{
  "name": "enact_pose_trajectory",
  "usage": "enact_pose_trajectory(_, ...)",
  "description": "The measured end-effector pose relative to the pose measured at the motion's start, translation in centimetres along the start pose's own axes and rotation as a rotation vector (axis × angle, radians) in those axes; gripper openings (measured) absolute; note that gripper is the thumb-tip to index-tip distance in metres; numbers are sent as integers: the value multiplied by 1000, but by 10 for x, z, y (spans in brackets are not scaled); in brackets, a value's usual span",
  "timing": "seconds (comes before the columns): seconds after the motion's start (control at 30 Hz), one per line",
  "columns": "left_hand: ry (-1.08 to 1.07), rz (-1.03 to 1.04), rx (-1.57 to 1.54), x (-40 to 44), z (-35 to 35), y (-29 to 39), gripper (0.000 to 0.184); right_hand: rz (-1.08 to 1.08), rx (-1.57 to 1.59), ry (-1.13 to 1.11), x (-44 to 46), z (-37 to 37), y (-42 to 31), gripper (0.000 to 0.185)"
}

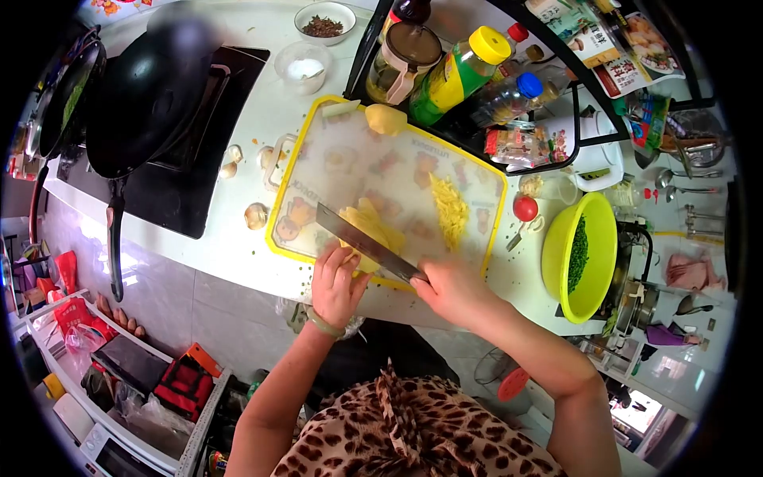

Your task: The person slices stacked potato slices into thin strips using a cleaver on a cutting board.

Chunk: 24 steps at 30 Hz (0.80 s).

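A cleaver (364, 240) is in my right hand (455, 292), its fingers wrapped round the handle. The blade lies across pale yellow potato slices (373, 225) near the front edge of the yellow-rimmed cutting board (502, 208). My left hand (337, 285), a bracelet at its wrist, rests against the near-left end of the slices with its fingers bent together on a piece of potato. A heap of thin yellow shreds (450, 211) lies on the board's right part. One peeled potato (386, 120) and a pale green piece (341, 108) lie at the back edge.
A black wok (147, 103) stands on the stove at left. Garlic (255, 215) lies left of the board. Two bowls, one with white powder (303, 68), stand behind. A bottle rack (592, 141) is at back right; a green basin (592, 262) with chopped greens is at right.
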<state>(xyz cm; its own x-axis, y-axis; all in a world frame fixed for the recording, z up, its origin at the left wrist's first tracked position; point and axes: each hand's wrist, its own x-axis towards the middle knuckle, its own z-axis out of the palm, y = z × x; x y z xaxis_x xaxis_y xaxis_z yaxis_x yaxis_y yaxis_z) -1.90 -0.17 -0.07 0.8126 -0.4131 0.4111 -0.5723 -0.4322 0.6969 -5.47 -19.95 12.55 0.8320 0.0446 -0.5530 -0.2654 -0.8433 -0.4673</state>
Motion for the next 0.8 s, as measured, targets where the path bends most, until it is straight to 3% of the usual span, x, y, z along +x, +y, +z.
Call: enact_pose_trajectory(0.8, 16, 11, -48, -4, 5, -8, 48, 34, -114, -74, 10, 7, -5, 24)
